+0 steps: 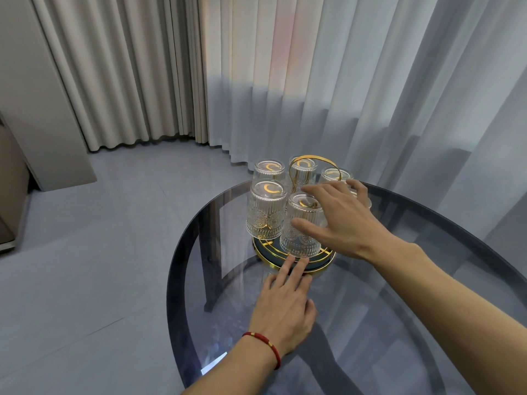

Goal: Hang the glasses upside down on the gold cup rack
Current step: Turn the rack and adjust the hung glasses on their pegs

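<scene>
On glass table (413,295), right hand (339,220) fingers spread around nearest inverted glass (302,226), left hand (285,306) fingers flat against gold rack (296,262) base

View count: one, head-mounted, wide-angle.
Origin: above and behind both forearms, at the near edge of the worktop (182,252).
Facing: forward and down, over the left grip (285,303) and right grip (339,220).
Proximity: close; both forearms enter from the bottom edge and the grips sit near frame centre.
Far field: beyond the grips, the gold cup rack (302,212); further off, floor (85,252) and curtains (256,81).
Distortion: straight edges bow toward the frame borders.
Shared coverage: not applicable, single view.
</scene>
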`<state>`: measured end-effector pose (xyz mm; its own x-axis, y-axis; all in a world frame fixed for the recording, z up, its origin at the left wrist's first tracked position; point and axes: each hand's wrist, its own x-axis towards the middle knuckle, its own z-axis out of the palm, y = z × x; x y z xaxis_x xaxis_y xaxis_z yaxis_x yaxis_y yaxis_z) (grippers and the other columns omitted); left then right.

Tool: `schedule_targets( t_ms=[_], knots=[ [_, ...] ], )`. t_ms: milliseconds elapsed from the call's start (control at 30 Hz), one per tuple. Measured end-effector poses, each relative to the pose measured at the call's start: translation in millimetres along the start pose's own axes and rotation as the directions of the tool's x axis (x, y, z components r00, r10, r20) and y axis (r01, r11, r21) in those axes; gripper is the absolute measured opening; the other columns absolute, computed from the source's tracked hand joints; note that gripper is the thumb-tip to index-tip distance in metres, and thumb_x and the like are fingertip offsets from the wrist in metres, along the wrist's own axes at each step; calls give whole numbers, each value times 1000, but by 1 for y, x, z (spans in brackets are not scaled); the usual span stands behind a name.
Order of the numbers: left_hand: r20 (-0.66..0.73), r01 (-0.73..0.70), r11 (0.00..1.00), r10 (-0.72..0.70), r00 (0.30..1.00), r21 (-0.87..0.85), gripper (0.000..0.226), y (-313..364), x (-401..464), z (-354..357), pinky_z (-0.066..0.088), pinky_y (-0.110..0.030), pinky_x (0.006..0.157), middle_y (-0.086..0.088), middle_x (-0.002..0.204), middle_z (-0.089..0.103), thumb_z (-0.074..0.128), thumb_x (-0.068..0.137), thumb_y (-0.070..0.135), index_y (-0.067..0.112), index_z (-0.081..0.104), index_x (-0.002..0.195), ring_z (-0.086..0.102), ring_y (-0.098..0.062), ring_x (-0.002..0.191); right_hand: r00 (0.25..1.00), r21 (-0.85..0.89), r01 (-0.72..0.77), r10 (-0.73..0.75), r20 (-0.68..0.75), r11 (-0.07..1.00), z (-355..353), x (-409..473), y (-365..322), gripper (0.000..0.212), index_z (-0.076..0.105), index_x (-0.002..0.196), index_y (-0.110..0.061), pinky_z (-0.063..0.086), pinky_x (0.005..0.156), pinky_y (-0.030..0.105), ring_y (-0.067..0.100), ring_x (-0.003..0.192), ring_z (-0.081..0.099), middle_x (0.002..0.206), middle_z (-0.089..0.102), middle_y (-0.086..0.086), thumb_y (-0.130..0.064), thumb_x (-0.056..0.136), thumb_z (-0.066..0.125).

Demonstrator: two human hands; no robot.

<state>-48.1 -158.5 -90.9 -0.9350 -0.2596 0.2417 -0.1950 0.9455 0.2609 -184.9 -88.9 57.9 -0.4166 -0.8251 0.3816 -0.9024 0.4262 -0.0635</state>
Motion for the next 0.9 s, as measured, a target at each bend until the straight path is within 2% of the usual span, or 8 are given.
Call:
schedule_targets(
  t_ms=[133,300,567,833,867,900],
  knots=[
    [-13,0,1000,0,1000,-10,51,1,0,-1,26,-46,117,3,166,17,34,97,37,20,43,144,2,-19,153,999,112,-33,37,-35,993,1,2,1,63,51,140,-29,4,122,51,18,138,48,136,64,-7,-67,89,51],
    [-1,-5,1000,5,1000,-4,50,1,-1,-2,26,-47,117,3,166,17,32,98,38,21,42,144,2,-19,153,997,171,-11,23,-73,985,-3,-2,1,62,55,134,-29,10,121,50,15,130,53,128,67,-9,-63,83,60],
    [-55,-15,1000,15,998,-5,47,0,0,0,30,-46,115,3,161,25,34,96,39,21,47,137,11,-20,151,995,149,42,-27,-99,988,-2,-7,1,67,55,134,-29,12,118,42,14,130,50,134,63,-9,-66,79,61],
    [2,-24,999,24,1000,-29,47,5,-3,-10,25,-44,119,0,166,16,39,99,35,20,45,142,4,-21,153,998,118,43,-37,-52,992,-1,-10,3,62,57,132,-31,17,116,43,15,132,47,136,60,-8,-69,83,55],
    [6,-21,999,21,1000,-50,45,6,-4,-14,27,-44,118,-1,165,20,42,98,31,17,48,141,9,-21,153,998,118,47,-41,-51,992,-1,-12,3,62,57,133,-31,17,115,43,15,133,46,137,59,-8,-68,84,55],
    [-11,-27,996,26,1000,-80,41,9,-6,-21,34,-44,114,-3,160,33,46,96,26,14,56,134,23,-23,149,998,120,53,-47,-52,991,-2,-14,4,61,57,133,-31,17,116,43,14,134,46,139,58,-8,-67,85,54]
  ],
)
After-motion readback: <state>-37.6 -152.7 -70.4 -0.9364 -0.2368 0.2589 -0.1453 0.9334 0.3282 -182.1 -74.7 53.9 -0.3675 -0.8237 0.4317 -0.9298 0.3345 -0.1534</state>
